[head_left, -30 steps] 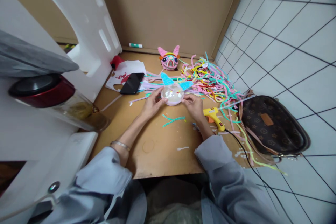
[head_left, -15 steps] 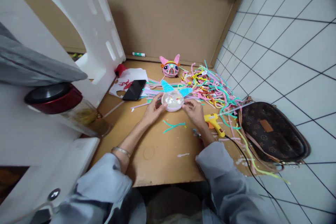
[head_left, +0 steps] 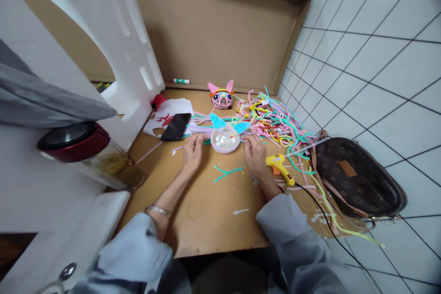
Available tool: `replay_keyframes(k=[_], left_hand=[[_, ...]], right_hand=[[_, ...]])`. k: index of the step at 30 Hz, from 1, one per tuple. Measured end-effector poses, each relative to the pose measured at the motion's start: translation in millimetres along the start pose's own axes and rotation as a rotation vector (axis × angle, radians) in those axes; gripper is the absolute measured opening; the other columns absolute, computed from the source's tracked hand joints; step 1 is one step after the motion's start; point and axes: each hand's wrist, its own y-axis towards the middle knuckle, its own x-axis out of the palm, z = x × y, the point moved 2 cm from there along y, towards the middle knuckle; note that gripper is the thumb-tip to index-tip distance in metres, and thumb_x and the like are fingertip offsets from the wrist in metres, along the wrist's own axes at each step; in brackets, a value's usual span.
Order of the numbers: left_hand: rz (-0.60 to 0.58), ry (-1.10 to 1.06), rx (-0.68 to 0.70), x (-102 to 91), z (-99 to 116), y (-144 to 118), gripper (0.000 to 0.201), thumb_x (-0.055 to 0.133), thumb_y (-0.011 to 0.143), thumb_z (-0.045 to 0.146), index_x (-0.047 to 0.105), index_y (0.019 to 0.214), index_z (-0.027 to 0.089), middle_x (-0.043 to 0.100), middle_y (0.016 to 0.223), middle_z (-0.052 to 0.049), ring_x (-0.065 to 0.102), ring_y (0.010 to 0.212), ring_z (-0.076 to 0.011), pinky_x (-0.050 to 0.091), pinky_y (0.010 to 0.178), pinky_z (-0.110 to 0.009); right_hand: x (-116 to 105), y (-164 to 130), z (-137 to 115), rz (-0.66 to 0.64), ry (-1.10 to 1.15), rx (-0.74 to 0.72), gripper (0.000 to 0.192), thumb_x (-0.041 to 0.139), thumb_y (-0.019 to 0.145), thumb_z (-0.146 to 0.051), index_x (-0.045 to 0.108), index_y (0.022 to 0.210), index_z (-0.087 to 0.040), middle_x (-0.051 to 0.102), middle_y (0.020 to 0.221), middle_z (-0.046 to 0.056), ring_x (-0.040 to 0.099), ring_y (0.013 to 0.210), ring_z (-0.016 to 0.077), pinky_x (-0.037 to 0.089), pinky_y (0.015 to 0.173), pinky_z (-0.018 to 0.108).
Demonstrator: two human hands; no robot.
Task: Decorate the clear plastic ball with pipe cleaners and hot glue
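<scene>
Head view: a clear dome (head_left: 225,140) with blue ears is flanked by two hands on a cardboard sheet (head_left: 206,211).

The dome is set near the sheet's middle, toward the far edge. The left hand (head_left: 192,152) is laid just beside it, fingers curled on a green pipe cleaner (head_left: 206,142); whether it is pinched cannot be told. The right hand (head_left: 255,155) is rested opposite, grasping nothing visible. A glue gun (head_left: 279,168) is seen toward the right edge, a phone (head_left: 175,126) toward the left.
</scene>
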Motion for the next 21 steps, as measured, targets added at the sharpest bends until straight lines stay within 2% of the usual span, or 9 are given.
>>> replay_keyframes(k=[3,8,11,15,18,21], left_hand=[[0.042,0.057,-0.009,-4.5,8.4,-3.8,0.04,0.044,0.095,0.049,0.057,0.071,0.02,0.058,0.069,-0.001,0.055,0.069,-0.0162,0.045,0.07,-0.028],[0.018,0.126,0.041,-4.0,18.7,-11.2,0.04,0.044,0.094,0.046,0.047,0.063,0.021,0.047,0.058,0.002,0.044,0.058,-0.0134,0.036,0.06,-0.027],[0.0,0.145,0.104,-1.7,20.7,-13.4,0.038,0.045,0.095,0.043,0.052,0.065,0.02,0.054,0.062,0.0,0.049,0.061,-0.0142,0.04,0.064,-0.027],[0.005,0.148,0.207,1.5,19.9,-13.7,0.03,0.048,0.094,0.039,0.063,0.077,0.019,0.067,0.077,-0.005,0.061,0.074,-0.0176,0.048,0.074,-0.03],[0.035,0.138,0.271,2.6,18.6,-13.5,0.026,0.05,0.094,0.037,0.066,0.084,0.02,0.07,0.085,-0.006,0.065,0.083,-0.019,0.051,0.08,-0.032],[0.041,0.149,0.274,1.8,17.9,-13.3,0.025,0.049,0.095,0.036,0.063,0.083,0.02,0.068,0.083,-0.005,0.063,0.08,-0.0184,0.051,0.077,-0.031]], right_hand=[[3.2,-5.8,-8.3,-0.06,-0.163,-0.078,0.025,0.036,0.093,-0.014,0.06,0.088,-0.02,0.066,0.084,0.008,0.06,0.081,0.0221,0.045,0.076,0.034],[7.7,-13.2,-12.8,-0.116,-0.286,-0.142,0.023,0.036,0.096,-0.014,0.055,0.086,-0.021,0.063,0.078,0.007,0.054,0.072,0.0212,0.038,0.069,0.033],[7.5,-14.0,-12.5,-0.103,-0.259,-0.123,0.023,0.035,0.097,-0.015,0.055,0.088,-0.021,0.061,0.078,0.006,0.053,0.072,0.0202,0.037,0.068,0.032],[6.8,-14.6,-13.7,-0.097,-0.222,-0.117,0.023,0.034,0.099,-0.016,0.055,0.091,-0.02,0.06,0.077,0.004,0.053,0.069,0.0187,0.037,0.066,0.031],[8.5,-15.4,-15.1,-0.079,-0.259,-0.162,0.025,0.033,0.102,-0.02,0.054,0.087,-0.021,0.061,0.074,0.004,0.052,0.067,0.0182,0.035,0.064,0.031],[11.5,-16.2,-16.7,-0.043,-0.308,-0.244,0.03,0.033,0.104,-0.022,0.051,0.08,-0.022,0.058,0.069,0.003,0.05,0.064,0.0178,0.033,0.063,0.031]])
